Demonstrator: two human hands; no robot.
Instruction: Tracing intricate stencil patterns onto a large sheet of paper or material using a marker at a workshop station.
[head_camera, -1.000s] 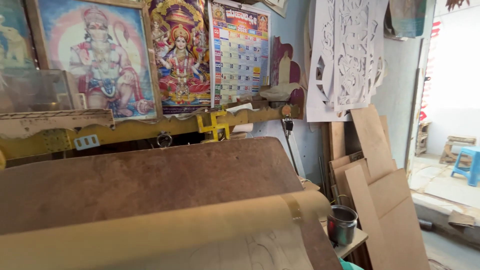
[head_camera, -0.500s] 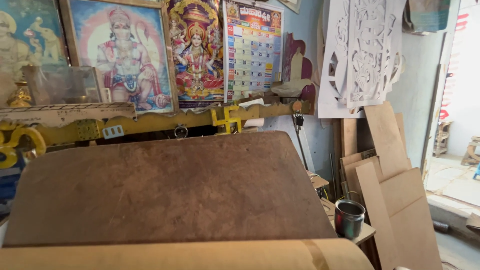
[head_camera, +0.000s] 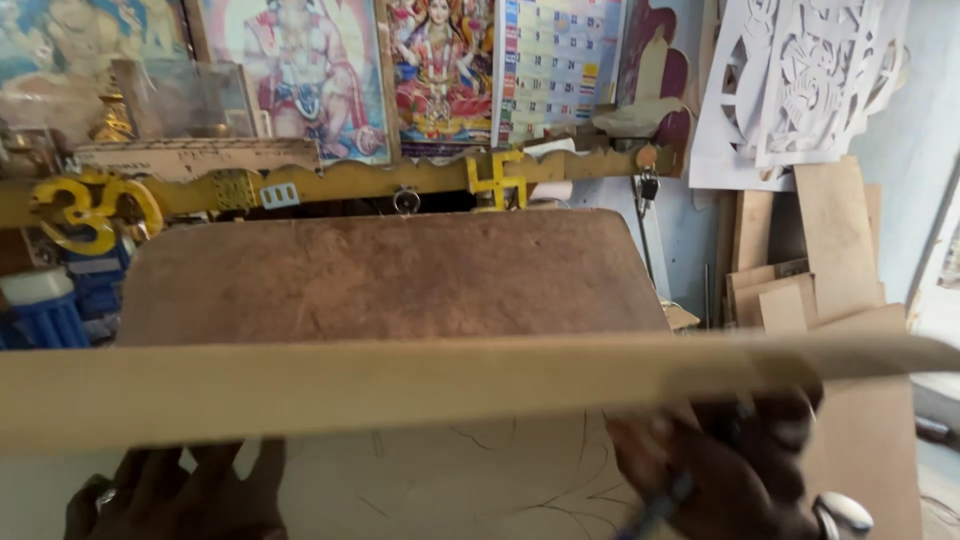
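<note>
we see the left hand (head_camera: 185, 495) at the bottom edge, fingers spread flat on a pale board (head_camera: 460, 480) with pencilled curves. the right hand (head_camera: 735, 470) is closed around a blue pen (head_camera: 655, 510) beside those lines, under a blurred tan strip (head_camera: 400, 385). a brown board (head_camera: 390, 275) lies behind it.

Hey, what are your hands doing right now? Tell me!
Left hand flat on pale board. Right hand on it too, pen in fingers. Blurred plank crosses in front.
</note>
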